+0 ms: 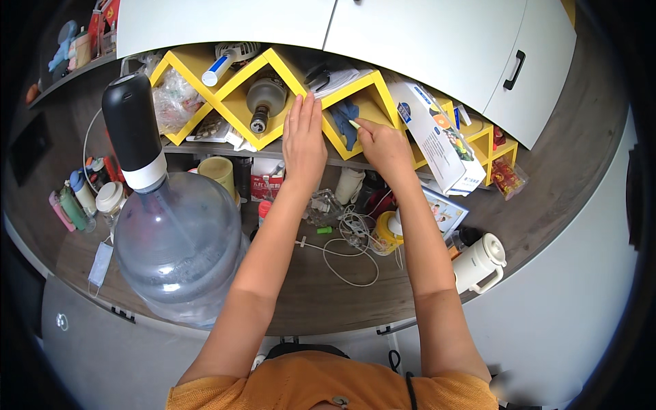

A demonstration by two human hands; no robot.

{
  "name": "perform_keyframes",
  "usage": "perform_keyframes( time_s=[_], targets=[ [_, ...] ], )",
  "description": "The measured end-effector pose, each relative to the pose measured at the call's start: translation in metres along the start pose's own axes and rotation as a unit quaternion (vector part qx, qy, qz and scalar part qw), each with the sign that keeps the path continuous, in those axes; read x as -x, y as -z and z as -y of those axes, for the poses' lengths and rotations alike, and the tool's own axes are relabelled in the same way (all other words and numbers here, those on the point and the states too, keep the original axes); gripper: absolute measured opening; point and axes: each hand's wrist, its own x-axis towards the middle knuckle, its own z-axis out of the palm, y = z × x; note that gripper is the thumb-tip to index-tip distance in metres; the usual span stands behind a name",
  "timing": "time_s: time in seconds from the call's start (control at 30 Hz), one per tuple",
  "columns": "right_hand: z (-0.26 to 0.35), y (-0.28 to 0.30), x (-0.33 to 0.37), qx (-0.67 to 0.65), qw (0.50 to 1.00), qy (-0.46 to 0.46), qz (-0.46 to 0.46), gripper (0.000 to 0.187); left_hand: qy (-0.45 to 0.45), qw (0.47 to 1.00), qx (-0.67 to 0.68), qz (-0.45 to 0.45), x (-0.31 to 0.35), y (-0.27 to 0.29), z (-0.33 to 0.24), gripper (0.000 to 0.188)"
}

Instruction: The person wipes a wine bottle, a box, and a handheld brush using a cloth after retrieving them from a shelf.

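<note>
Both arms reach forward to a yellow zigzag shelf under the cabinets. Against its middle yellow edge rests my left hand, fingers stretched out and together, holding nothing. Closed at the mouth of the compartment just right of it is my right hand, pinching a small pale yellow stick, of which only the tip shows. Beside that tip, inside the compartment, a crumpled dark blue cloth lies; whether the stick touches it I cannot tell. A dark glass bottle lies in the compartment to the left.
A big clear water jug with a black pump stands at left. At right are a tilted white box and a cream kettle. White cables and a yellow tub sit between my forearms. White cabinet doors hang above.
</note>
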Motion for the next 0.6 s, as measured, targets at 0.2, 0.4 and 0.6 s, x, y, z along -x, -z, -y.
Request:
perform_keyframes(
  time_s=[0.2, 0.4, 0.6],
  targets=[
    [0.006, -0.003, -0.005, -0.038, 0.998, -0.001, -0.042, 0.028, -0.026, 0.998, -0.057, 0.019, 0.006, -0.004, 0.01, 0.048],
    [-0.007, -0.035, -0.024, 0.054, 0.997, -0.038, 0.038, 0.026, -0.007, 0.997, -0.072, 0.036, 0.006, -0.009, 0.01, 0.052],
    [-0.007, -0.054, -0.043, 0.16, 0.986, -0.034, 0.035, 0.024, -0.01, 0.998, -0.063, 0.021, 0.004, -0.014, 0.006, 0.052]
  ],
)
